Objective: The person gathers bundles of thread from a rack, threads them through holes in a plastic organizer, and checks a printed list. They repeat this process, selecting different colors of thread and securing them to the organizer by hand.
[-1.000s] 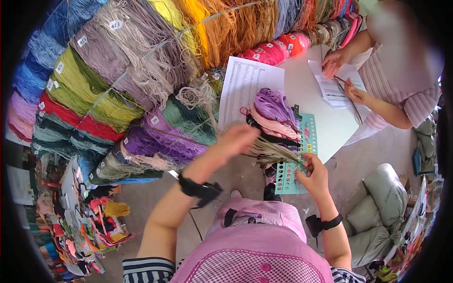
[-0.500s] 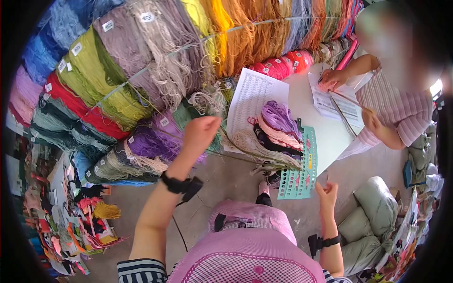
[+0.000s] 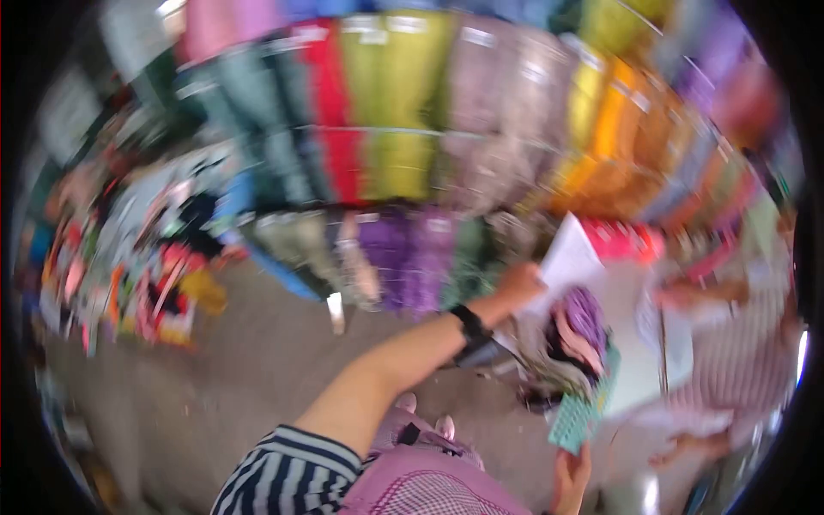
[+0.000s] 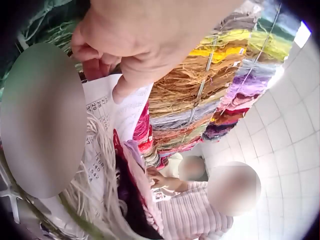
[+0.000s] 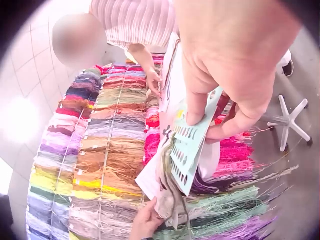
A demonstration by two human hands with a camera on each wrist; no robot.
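My left hand [image 3: 519, 287] is at the printed sheet [image 3: 571, 262]; in the left wrist view its thumb and fingers pinch the sheet [image 4: 131, 107] at a lifted edge. A teal thread card [image 3: 573, 421] with rows of punched holes juts over the near table edge. My right hand [image 3: 570, 481] grips the card's near end, thumb on one face and fingers behind, as the right wrist view shows. From the card's holes hang purple thread [image 3: 584, 313], pink, black and greyish-beige skeins [image 3: 549, 369], lying partly over the sheet.
Racks of bundled thread [image 3: 403, 112] in many colours line the far side. Another person [image 3: 730, 352] in a striped top stands right of the white table [image 3: 631, 369], over papers. More coloured bundles [image 3: 163, 283] lie at the left. A wheeled stool base [image 5: 289, 120] stands on the floor.
The head view has swung left and blurred. My left hand went from drawing thread off to the left to gripping the sheet. My right hand left the card, then took hold of it again.
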